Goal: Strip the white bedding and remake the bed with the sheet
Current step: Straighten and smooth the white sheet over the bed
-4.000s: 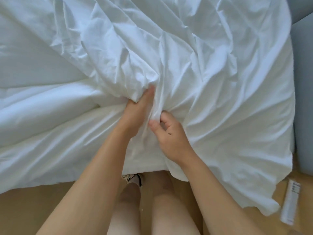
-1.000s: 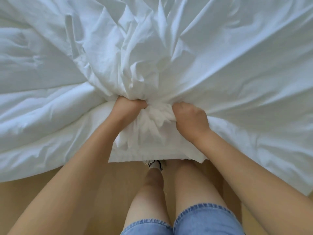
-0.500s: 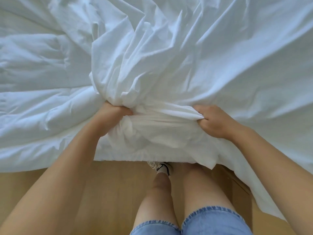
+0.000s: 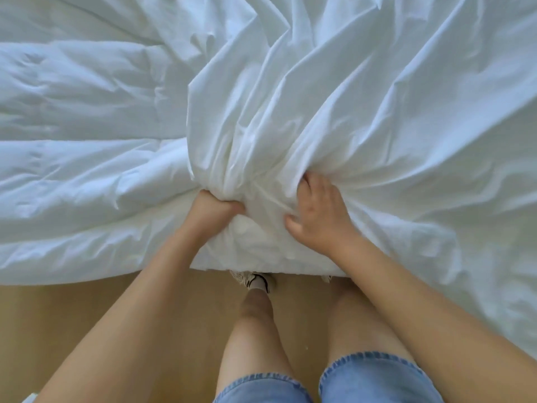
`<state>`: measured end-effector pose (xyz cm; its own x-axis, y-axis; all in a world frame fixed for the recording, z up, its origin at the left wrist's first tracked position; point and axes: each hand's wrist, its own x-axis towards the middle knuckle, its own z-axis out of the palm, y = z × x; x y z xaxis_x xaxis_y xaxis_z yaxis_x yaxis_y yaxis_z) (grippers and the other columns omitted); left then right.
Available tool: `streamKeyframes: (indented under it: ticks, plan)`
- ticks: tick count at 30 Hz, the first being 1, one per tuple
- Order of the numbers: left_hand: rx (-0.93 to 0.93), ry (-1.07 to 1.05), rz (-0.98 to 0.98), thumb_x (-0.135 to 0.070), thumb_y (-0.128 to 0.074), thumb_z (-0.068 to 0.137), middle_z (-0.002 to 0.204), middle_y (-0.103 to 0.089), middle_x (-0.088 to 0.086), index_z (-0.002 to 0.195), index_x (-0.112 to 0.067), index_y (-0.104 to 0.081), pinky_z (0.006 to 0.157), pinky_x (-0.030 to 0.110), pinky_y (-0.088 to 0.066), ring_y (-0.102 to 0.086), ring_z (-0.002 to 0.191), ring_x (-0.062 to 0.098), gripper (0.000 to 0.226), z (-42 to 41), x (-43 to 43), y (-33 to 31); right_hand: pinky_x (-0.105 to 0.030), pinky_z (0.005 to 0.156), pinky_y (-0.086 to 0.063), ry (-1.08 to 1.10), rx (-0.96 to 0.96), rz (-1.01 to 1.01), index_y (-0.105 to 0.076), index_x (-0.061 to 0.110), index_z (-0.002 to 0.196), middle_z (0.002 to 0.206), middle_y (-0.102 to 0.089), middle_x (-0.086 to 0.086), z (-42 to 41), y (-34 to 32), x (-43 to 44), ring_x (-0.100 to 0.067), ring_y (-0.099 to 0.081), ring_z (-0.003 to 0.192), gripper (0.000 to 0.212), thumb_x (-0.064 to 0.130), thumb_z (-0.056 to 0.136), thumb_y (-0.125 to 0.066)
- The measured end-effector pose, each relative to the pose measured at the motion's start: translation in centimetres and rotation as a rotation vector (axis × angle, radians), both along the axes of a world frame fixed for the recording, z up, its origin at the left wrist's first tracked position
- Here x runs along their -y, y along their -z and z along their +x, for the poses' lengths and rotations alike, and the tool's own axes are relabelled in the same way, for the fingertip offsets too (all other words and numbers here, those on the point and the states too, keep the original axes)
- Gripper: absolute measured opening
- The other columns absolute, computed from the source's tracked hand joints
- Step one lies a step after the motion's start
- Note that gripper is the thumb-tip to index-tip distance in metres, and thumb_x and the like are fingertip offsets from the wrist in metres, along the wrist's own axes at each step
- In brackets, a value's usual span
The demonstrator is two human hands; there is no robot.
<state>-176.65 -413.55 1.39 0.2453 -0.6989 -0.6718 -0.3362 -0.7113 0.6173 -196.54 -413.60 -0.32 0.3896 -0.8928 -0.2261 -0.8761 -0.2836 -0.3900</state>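
A crumpled white sheet (image 4: 363, 106) lies bunched over the right part of the bed and hangs off its near edge. Under and left of it lies a puffy white duvet (image 4: 81, 158). My left hand (image 4: 213, 210) grips a gathered wad of the sheet at the bed's near edge. A short way to the right, my right hand (image 4: 318, 212) reaches into the folds of the same sheet; its thumb is spread and its fingertips are buried in the cloth.
Light wooden floor (image 4: 87, 321) runs along the near side of the bed. My bare legs in denim shorts (image 4: 369, 379) stand against the bed edge, with one shoe and sock (image 4: 258, 282) showing under the hanging cloth.
My right hand let go of the stretched sheet edge and came back left, close to the left hand, pushing into the folds. The sheet has bunched up further toward me.
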Motion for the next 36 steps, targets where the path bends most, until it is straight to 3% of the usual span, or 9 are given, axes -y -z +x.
streamKeyframes:
  ticks: [4, 9, 14, 17, 18, 22, 27, 30, 36]
  plan:
    - [-0.169, 0.003, -0.023, -0.022, -0.071, 0.049, 0.093, -0.065, -0.009, 0.087, -0.032, -0.058, 0.066, 0.029, -0.053, -0.062, 0.086, 0.011, 0.041, 2.0, 0.1, 0.5, -0.041, 0.101, -0.031, 0.083, -0.280, 0.019, -0.036, -0.005, 0.136, 0.136, -0.039, -0.022, 5.8, 2.1, 1.2, -0.034, -0.039, 0.124, 0.076, 0.030, 0.077, -0.068]
    - [-0.283, 0.049, -0.037, -0.031, -0.073, 0.053, 0.089, -0.063, -0.017, 0.084, -0.037, -0.054, 0.062, 0.022, -0.050, -0.061, 0.081, 0.002, 0.038, 2.8, -0.2, 0.5, -0.040, 0.085, -0.039, 0.066, -0.361, -0.001, -0.042, 0.007, 0.132, 0.126, -0.051, -0.014, 6.0, 3.1, 2.7, -0.033, -0.048, 0.114, 0.043, 0.008, 0.089, -0.045]
    - [-0.002, -0.095, -0.119, -0.044, -0.082, 0.042, 0.081, -0.067, -0.012, 0.094, -0.023, -0.065, 0.048, 0.020, -0.049, -0.064, 0.063, 0.003, 0.058, 14.7, 0.2, -2.2, -0.041, 0.058, -0.044, 0.163, -0.255, -0.188, -0.063, 0.003, 0.111, 0.094, -0.064, -0.023, 2.9, -0.2, 3.8, -0.042, -0.062, 0.084, 0.038, -0.007, 0.076, -0.053]
    - [0.259, -0.206, -0.107, -0.031, -0.083, 0.065, 0.059, -0.067, -0.014, 0.111, -0.007, -0.064, 0.033, 0.013, -0.038, -0.055, 0.042, -0.001, 0.055, 22.9, -2.9, -3.9, -0.041, 0.054, -0.045, 0.167, -0.251, -0.173, -0.066, 0.000, 0.097, 0.081, -0.064, -0.025, 1.6, -1.9, 3.3, -0.043, -0.062, 0.071, 0.029, -0.008, 0.070, -0.060]
    - [0.310, -0.221, -0.101, -0.026, -0.080, 0.071, 0.054, -0.066, -0.015, 0.111, -0.003, -0.064, 0.033, 0.014, -0.038, -0.055, 0.041, -0.001, 0.049, 23.8, -4.0, -3.7, -0.042, 0.058, -0.046, 0.181, -0.269, -0.142, -0.065, -0.001, 0.100, 0.085, -0.064, -0.026, 2.1, -2.0, 3.2, -0.043, -0.061, 0.076, 0.029, -0.007, 0.071, -0.060]
    - [0.253, -0.122, -0.043, -0.033, -0.087, 0.061, 0.102, -0.061, -0.002, 0.112, -0.014, -0.061, 0.073, 0.031, -0.043, -0.057, 0.093, 0.015, 0.060, 21.1, -5.7, -0.8, -0.041, 0.078, -0.034, 0.212, -0.267, 0.014, -0.049, -0.003, 0.119, 0.114, -0.050, -0.024, 7.3, -1.5, 0.6, -0.040, -0.046, 0.102, 0.050, 0.003, 0.071, -0.061]
    - [0.005, -0.238, -0.023, -0.031, -0.080, 0.071, 0.093, -0.063, -0.011, 0.103, -0.022, -0.058, 0.074, 0.027, -0.049, -0.062, 0.094, 0.016, 0.041, 19.4, -5.9, 1.4, -0.049, 0.092, -0.041, -0.250, -0.058, -0.166, -0.033, 0.005, 0.138, 0.132, -0.047, -0.024, 18.2, -0.2, -2.0, -0.041, -0.043, 0.119, 0.085, 0.020, 0.063, -0.070]
    - [-0.203, -0.311, -0.054, -0.039, -0.079, 0.055, 0.101, -0.070, -0.003, 0.102, -0.025, -0.063, 0.084, 0.036, -0.053, -0.066, 0.094, 0.016, 0.052, 20.3, -6.4, 0.7, -0.051, 0.110, -0.019, -0.346, -0.253, 0.011, -0.012, 0.006, 0.149, 0.150, -0.019, -0.023, 24.3, 1.8, -0.7, -0.037, -0.018, 0.140, 0.073, 0.020, 0.089, -0.052]
    - [-0.080, -0.347, -0.137, -0.050, -0.074, 0.044, 0.081, -0.069, -0.021, 0.085, -0.037, -0.063, 0.069, 0.023, -0.052, -0.066, 0.076, -0.004, 0.044, 23.9, -6.1, -0.5, -0.040, 0.083, -0.043, -0.345, -0.152, -0.036, -0.051, 0.005, 0.120, 0.116, -0.058, -0.017, 25.4, 1.5, 4.7, -0.034, -0.055, 0.107, 0.035, 0.001, 0.087, -0.042]
